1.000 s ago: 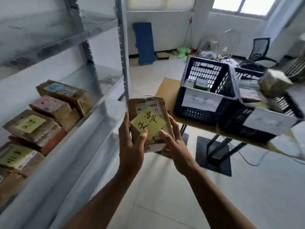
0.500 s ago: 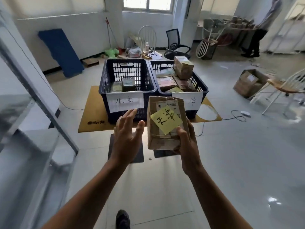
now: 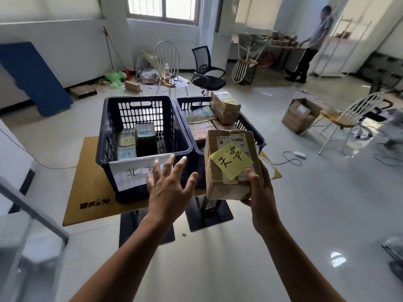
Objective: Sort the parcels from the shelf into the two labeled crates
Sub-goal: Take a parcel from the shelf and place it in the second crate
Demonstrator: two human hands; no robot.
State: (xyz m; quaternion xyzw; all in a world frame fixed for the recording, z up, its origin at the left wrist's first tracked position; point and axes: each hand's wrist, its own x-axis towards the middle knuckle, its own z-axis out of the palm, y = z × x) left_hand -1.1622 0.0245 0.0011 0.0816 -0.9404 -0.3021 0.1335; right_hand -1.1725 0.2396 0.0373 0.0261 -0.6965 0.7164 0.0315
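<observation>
Left hand (image 3: 168,192) has released, fingers spread; right hand (image 3: 261,197) alone clamps the cardboard parcel (image 3: 220,188), which could tip beyond its fingertips.

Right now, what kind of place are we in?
Probably a small parcel-sorting room set up in an office: a labeled crate, a taped parcel held in the right hand, and an office chair behind.

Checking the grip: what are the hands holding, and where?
The right hand grips the parcel by its near right corner, thumb on top; the left hand holds nothing.
</observation>
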